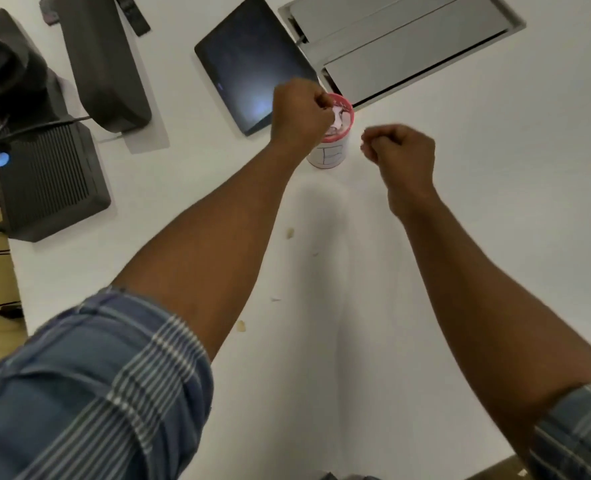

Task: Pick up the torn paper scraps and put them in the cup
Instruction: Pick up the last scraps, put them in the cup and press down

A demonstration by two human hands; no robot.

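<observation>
Black equipment (pixel 44 174): dark ribbed box with a blue light, cables attached, at the table's left edge.
Dark stand (pixel 103 64): a dark oblong unit lying just right of the box.
Tablet (pixel 252 64): dark screen, flat on the table, behind the left hand.
Left hand (pixel 301 112): fingers curled, poised over the cup's mouth, pinching a pale paper scrap (pixel 337 117) at the rim.
Cup (pixel 332 147): white with a pink rim, upright near the tablet's corner, pale scraps heaped inside.
Right hand (pixel 401 150): just right of the cup, fingers curled with thumb against fingertips; whether it holds a scrap, I cannot tell.
Grey panel (pixel 401 39): recessed in the table, far right.
Table (pixel 495 202): white, with a few small tan bits (pixel 290 233) lying between the forearms.
</observation>
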